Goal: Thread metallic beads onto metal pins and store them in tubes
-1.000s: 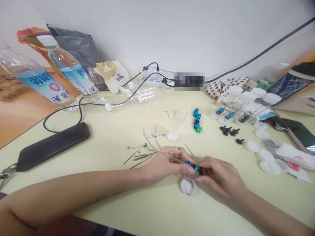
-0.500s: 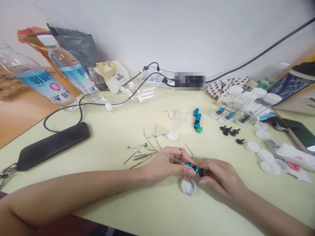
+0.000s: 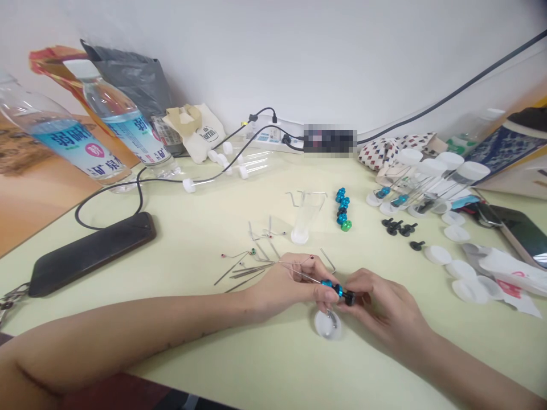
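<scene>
Blue-and-black fitting [image 3: 332, 287] between two pinching hands

The left hand [image 3: 294, 287] pinches its blue part, the right hand [image 3: 380, 302] its black end. A small clear dish [image 3: 327, 325] sits just below; thin metal rods [image 3: 252, 267] crowd near the left wrist.

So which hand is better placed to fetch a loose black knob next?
Probably the right hand: it is nearer the loose black knobs, while the left hand grips the blue fitting.
</scene>
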The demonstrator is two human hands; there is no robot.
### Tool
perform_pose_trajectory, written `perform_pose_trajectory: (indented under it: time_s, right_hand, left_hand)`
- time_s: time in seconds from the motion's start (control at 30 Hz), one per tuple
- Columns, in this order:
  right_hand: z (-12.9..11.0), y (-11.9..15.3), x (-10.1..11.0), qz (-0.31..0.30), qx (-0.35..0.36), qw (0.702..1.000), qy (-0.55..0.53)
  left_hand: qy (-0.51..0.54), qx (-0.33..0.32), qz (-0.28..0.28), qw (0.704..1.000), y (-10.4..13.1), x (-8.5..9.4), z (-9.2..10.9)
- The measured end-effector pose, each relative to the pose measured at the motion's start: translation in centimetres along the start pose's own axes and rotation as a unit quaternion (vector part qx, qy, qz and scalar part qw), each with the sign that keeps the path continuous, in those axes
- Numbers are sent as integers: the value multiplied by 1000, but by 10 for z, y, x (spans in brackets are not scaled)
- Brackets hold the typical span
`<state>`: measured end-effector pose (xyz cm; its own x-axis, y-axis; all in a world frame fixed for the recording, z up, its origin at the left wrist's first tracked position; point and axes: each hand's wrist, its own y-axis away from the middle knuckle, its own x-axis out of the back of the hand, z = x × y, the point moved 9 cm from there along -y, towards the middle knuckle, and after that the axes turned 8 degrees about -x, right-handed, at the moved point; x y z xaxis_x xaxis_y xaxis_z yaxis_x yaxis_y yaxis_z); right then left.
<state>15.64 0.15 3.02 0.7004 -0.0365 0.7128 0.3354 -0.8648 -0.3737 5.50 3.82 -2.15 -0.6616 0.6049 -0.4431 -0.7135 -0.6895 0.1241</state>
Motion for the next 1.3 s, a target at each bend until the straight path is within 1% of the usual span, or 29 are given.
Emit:
perform_pose_trajectory:
  time_s: [0.23, 0.3, 0.37, 0.43, 0.5, 0.57, 0.7, 0.83, 0.9, 1.03, 1.1, 1.2, 1.3]
  right_hand:
    - [0, -1, -2, -44, 13, 999, 3]
    - [-2, -3, 0, -29, 9, 1000, 8]
    - [-5, -4, 3, 0, 11, 1000, 7]
    - [-10, -5, 6, 25, 27, 999, 0]
    - [-12, -4, 7, 33, 36, 999, -4]
    - [-9, -3, 5, 27, 29, 999, -1]
    - [0, -1, 1, -9, 13, 1000, -4]
    - [2, 0, -3, -38, 10, 999, -6]
    - [0, -1, -2, -27, 12, 1000, -4]
    - [-8, -2, 6, 33, 26, 999, -3]
    - [-8, -1, 6, 39, 31, 999, -6]
    - [-4, -1, 5, 23, 26, 999, -15]
    - [0, -1, 1, -12, 19, 999, -23]
  left_hand:
    - [-7, 12, 5, 1000, 1, 1, -3]
    - [-3, 4, 7, 1000, 0, 1, -1]
    - [1, -2, 8, 1000, 0, 1, 0]
    - [5, -1, 8, 1000, 0, 1, 0]
    - [5, 2, 5, 1000, 0, 0, 0]
    - [4, 3, 3, 1000, 0, 0, 0]
    - [1, 4, -1, 1000, 0, -1, -1]
    - [-2, 3, -2, 1000, 0, 0, -2]
    - [1, -1, 1, 1000, 0, 0, -2]
    - [8, -1, 7, 1000, 0, 1, -1]
    - [9, 4, 5, 1000, 0, 0, -1]
    - [8, 2, 1, 1000, 0, -1, -1]
    - [3, 2, 1, 1000, 0, 0, -1]
